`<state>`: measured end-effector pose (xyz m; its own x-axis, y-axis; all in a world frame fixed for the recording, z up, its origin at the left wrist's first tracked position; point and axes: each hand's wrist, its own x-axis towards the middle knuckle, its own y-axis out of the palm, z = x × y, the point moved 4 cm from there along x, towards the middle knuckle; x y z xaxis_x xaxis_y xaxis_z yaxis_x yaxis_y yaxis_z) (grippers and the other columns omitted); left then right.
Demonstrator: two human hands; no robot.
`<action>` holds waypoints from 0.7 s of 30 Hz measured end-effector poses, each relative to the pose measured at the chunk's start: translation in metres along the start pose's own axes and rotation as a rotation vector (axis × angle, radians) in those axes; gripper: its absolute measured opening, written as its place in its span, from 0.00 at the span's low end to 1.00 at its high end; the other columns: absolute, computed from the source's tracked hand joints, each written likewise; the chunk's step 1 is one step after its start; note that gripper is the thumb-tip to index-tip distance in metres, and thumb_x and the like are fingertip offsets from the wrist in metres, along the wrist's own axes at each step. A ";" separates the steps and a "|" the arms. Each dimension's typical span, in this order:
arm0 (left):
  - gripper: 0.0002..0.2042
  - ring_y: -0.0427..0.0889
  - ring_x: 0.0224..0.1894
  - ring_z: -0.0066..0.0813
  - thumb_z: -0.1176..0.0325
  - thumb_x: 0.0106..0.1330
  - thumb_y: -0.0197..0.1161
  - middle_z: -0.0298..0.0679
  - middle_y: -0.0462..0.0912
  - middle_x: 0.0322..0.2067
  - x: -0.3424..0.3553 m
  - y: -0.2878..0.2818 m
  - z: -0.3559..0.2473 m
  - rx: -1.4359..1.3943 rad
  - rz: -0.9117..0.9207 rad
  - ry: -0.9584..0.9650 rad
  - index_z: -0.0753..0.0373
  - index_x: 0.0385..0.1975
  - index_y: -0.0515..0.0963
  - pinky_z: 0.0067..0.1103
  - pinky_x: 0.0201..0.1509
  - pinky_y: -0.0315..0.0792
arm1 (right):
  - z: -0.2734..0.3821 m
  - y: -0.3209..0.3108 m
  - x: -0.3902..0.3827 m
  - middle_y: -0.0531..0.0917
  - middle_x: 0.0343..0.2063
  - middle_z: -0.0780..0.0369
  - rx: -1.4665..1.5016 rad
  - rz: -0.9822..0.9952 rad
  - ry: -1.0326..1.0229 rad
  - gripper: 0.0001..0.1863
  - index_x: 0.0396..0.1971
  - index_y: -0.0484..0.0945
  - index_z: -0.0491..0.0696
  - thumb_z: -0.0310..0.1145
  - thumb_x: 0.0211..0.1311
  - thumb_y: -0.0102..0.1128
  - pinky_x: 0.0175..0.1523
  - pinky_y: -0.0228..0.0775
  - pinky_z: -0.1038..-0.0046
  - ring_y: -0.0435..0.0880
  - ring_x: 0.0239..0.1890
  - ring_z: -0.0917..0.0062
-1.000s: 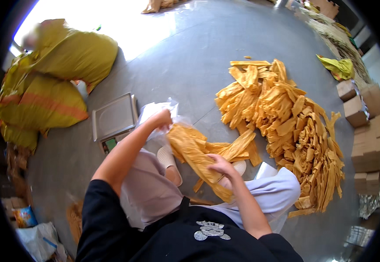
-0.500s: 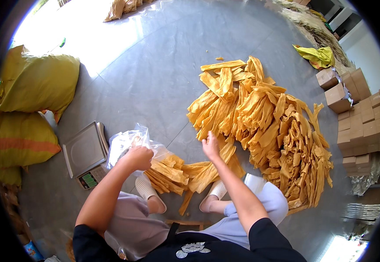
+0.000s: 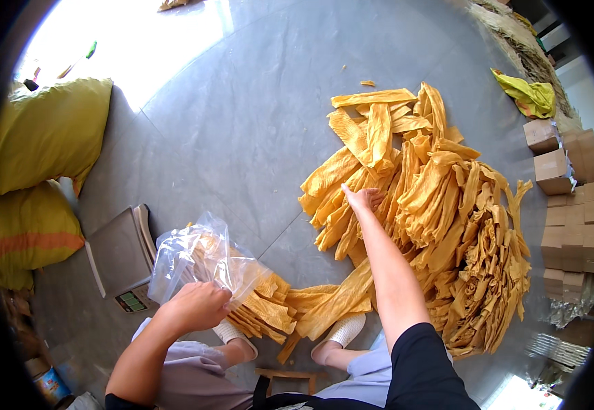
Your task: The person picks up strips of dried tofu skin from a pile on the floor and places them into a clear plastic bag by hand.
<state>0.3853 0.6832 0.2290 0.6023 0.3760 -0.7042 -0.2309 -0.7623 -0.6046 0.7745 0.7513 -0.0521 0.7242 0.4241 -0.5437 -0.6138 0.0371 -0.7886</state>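
Observation:
My left hand (image 3: 203, 301) is closed on a clear plastic bag (image 3: 194, 249), partly over a bundle of yellow, crinkled flat strips (image 3: 269, 307) on the floor. My right hand (image 3: 362, 199) reaches onto a large heap of similar strips (image 3: 440, 225), thumb and fingers apart, at the heap's near-left part. Loose strips lie between the bag and the heap, in front of my slippered feet (image 3: 341, 335). A flat metal scale (image 3: 120, 253) sits to the left of the bag.
Large yellow sacks (image 3: 47, 137) fill the left side. Cardboard boxes (image 3: 573, 239) are stacked along the right, below a crumpled yellow-green sack (image 3: 526, 92) and pale bundled material (image 3: 502, 27). A small wooden stool (image 3: 290, 376) is between my legs.
My right hand has left the strips by the bag and moved forward and right onto the heap. My left hand, holding the bag, has moved back toward my body.

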 end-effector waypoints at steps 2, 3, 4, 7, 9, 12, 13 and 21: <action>0.09 0.79 0.29 0.49 0.67 0.55 0.54 0.50 0.78 0.22 0.007 -0.009 -0.001 -0.042 0.052 -0.003 0.67 0.26 0.75 0.36 0.35 0.72 | 0.010 0.000 -0.004 0.31 0.64 0.41 -0.001 0.004 0.066 0.69 0.63 0.29 0.36 0.63 0.37 0.66 0.68 0.30 0.52 0.29 0.68 0.51; 0.09 0.79 0.30 0.49 0.68 0.55 0.53 0.51 0.79 0.23 0.010 -0.013 -0.002 -0.060 0.076 -0.002 0.68 0.26 0.75 0.36 0.35 0.72 | 0.013 0.002 -0.002 0.31 0.64 0.41 0.032 -0.032 0.118 0.71 0.63 0.30 0.37 0.64 0.33 0.68 0.67 0.30 0.50 0.28 0.68 0.51; 0.09 0.79 0.30 0.49 0.68 0.55 0.53 0.50 0.79 0.23 0.014 -0.013 -0.001 -0.061 0.074 0.003 0.68 0.26 0.75 0.36 0.35 0.72 | 0.013 0.004 -0.002 0.31 0.64 0.41 -0.030 -0.032 0.134 0.71 0.63 0.30 0.38 0.64 0.32 0.68 0.67 0.30 0.50 0.28 0.68 0.51; 0.09 0.79 0.30 0.48 0.67 0.56 0.53 0.50 0.79 0.22 0.021 -0.014 -0.001 -0.046 0.076 0.001 0.68 0.26 0.75 0.36 0.36 0.72 | 0.015 0.006 -0.013 0.35 0.65 0.44 -0.168 -0.064 0.157 0.67 0.64 0.32 0.42 0.57 0.34 0.69 0.67 0.31 0.49 0.35 0.69 0.56; 0.09 0.79 0.30 0.48 0.67 0.56 0.53 0.50 0.79 0.22 0.019 -0.017 -0.003 -0.019 0.098 -0.020 0.68 0.26 0.75 0.36 0.36 0.72 | 0.011 0.006 -0.023 0.40 0.65 0.47 -0.123 -0.060 -0.039 0.62 0.65 0.34 0.42 0.50 0.36 0.68 0.68 0.30 0.49 0.41 0.68 0.60; 0.10 0.78 0.27 0.48 0.65 0.58 0.52 0.50 0.77 0.20 0.024 -0.013 0.002 -0.040 0.035 0.016 0.66 0.25 0.74 0.37 0.33 0.71 | -0.011 0.007 -0.044 0.54 0.62 0.49 -0.153 -0.051 -0.189 0.53 0.64 0.41 0.41 0.38 0.37 0.63 0.70 0.25 0.58 0.59 0.63 0.63; 0.10 0.78 0.27 0.48 0.65 0.58 0.52 0.50 0.77 0.20 0.026 -0.013 0.003 -0.043 0.021 0.026 0.66 0.25 0.74 0.37 0.33 0.71 | -0.017 0.012 -0.055 0.58 0.60 0.48 -0.239 -0.080 -0.252 0.52 0.63 0.43 0.40 0.38 0.38 0.63 0.70 0.23 0.59 0.62 0.61 0.63; 0.10 0.78 0.28 0.48 0.66 0.57 0.51 0.50 0.78 0.21 0.022 -0.009 0.004 -0.029 -0.073 -0.001 0.66 0.23 0.75 0.37 0.34 0.70 | -0.050 0.049 -0.162 0.77 0.40 0.47 -0.392 -0.029 -0.532 0.40 0.57 0.54 0.37 0.31 0.41 0.60 0.65 0.51 0.63 0.76 0.47 0.59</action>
<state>0.3973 0.7004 0.2177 0.6162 0.4316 -0.6588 -0.1639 -0.7479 -0.6432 0.6429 0.6397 -0.0173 0.4228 0.8211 -0.3834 -0.3635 -0.2338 -0.9018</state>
